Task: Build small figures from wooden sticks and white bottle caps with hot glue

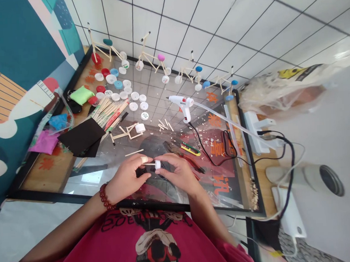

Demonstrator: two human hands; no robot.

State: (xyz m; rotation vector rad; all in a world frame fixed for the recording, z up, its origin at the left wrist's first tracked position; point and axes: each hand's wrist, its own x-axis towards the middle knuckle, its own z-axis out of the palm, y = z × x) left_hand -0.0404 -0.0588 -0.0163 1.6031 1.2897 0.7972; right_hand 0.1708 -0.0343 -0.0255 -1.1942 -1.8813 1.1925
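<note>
My left hand (132, 175) pinches a thin wooden stick (149, 164) near the table's front edge. Its far end meets a white bottle cap (157, 165), which my right hand (177, 171) grips between thumb and fingers. Whether stick and cap are joined cannot be told. Just beyond my hands lies a partly built stick frame (127, 132) with a white cap (140, 128) at one end. A single loose stick (134, 153) rests above my left hand. Pliers (176, 148) and a yellow-green utility knife (190, 148) lie beyond my right hand.
A white glue gun (183, 106) stands mid-table, its cord (202, 145) trailing right to a power strip (256, 132). Several small stick bicycles (151, 59) line the wall. Loose caps (118, 84), bundled sticks (110, 111), black sheets (83, 136) and clay packets (82, 95) lie left.
</note>
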